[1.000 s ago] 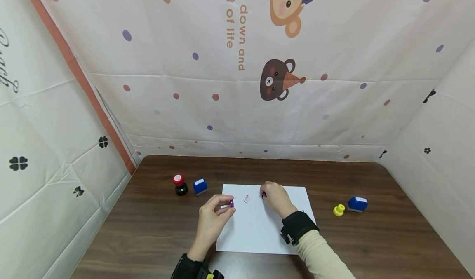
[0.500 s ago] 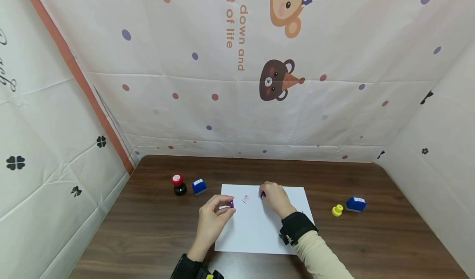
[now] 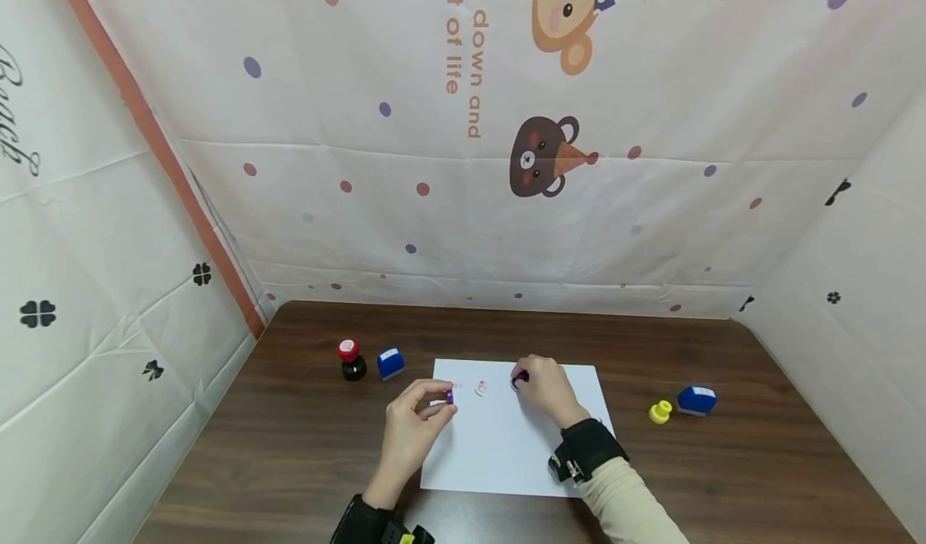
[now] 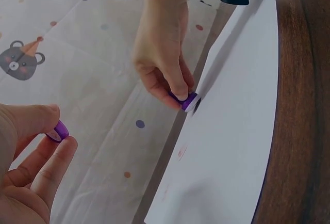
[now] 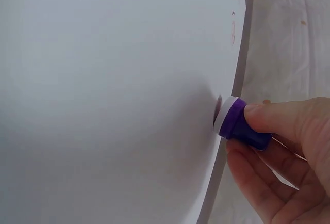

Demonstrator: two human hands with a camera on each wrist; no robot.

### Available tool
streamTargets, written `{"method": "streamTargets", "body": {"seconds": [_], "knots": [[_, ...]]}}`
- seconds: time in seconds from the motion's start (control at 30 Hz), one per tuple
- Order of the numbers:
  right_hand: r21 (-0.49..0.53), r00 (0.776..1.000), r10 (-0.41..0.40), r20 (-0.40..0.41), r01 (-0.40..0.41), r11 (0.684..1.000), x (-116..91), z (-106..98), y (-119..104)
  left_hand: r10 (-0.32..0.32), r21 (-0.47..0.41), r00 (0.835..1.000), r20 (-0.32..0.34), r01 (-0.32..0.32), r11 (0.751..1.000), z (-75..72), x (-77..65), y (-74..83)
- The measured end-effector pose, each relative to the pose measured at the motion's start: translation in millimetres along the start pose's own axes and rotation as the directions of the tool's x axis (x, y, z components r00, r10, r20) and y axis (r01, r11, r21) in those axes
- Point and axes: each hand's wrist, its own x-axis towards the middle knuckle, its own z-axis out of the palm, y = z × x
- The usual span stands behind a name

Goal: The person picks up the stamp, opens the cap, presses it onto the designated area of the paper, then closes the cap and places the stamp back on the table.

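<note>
My right hand (image 3: 548, 391) pinches a purple stamp (image 5: 245, 126) between thumb and fingers, over the upper part of a white sheet of paper (image 3: 499, 451). The stamp's pale face end is tilted, and a dark round mark (image 5: 218, 109) shows on the paper right beside it. In my left hand (image 3: 411, 431), thumb and fingertips pinch a small purple cap (image 4: 60, 131) above the paper's left edge. Red stamp prints (image 3: 481, 387) lie on the sheet between the two hands.
On the left of the wooden table (image 3: 289, 456) stand a red-topped black stamp (image 3: 350, 359) and a blue stamp (image 3: 391, 362). To the right are a yellow stamp or cap (image 3: 660, 412) and another blue stamp (image 3: 697, 400). Patterned cloth (image 3: 362, 222) hangs behind.
My right hand has shifted slightly right and tilted the stamp up off the paper, uncovering the mark. The left hand holds the cap almost still.
</note>
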Motion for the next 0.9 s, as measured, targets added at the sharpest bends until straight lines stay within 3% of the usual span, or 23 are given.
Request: {"method": "streamTargets", "body": {"seconds": [0.2,0.43,0.53,0.8,0.9], "knots": [[0.056,0.999,0.033,-0.024,-0.032,0.998,-3.5,-2.2,4.0,-0.018,0.004,1.000,-0.001,0.018,1.000,-0.9,-0.1,5.6],[0.167,0.989,0.109,-0.095,-0.092,0.982,-8.2,-11.0,7.4,-0.020,0.038,1.000,0.010,0.020,0.999,-3.9,-3.3,30.1],[0.216,0.984,0.130,-0.118,-0.102,0.971,-10.1,-15.2,10.0,-0.026,0.035,1.000,0.018,0.025,0.999,-4.0,-4.2,33.5],[0.369,0.966,0.248,-0.075,-0.204,0.907,-18.7,-23.7,9.0,-0.022,-0.007,0.999,0.023,0.023,1.000,4.9,0.0,5.8],[0.409,0.957,0.282,-0.063,-0.233,0.882,-22.0,-25.9,4.9,-0.008,-0.003,0.999,0.033,0.009,1.000,8.3,0.7,2.0]]}}
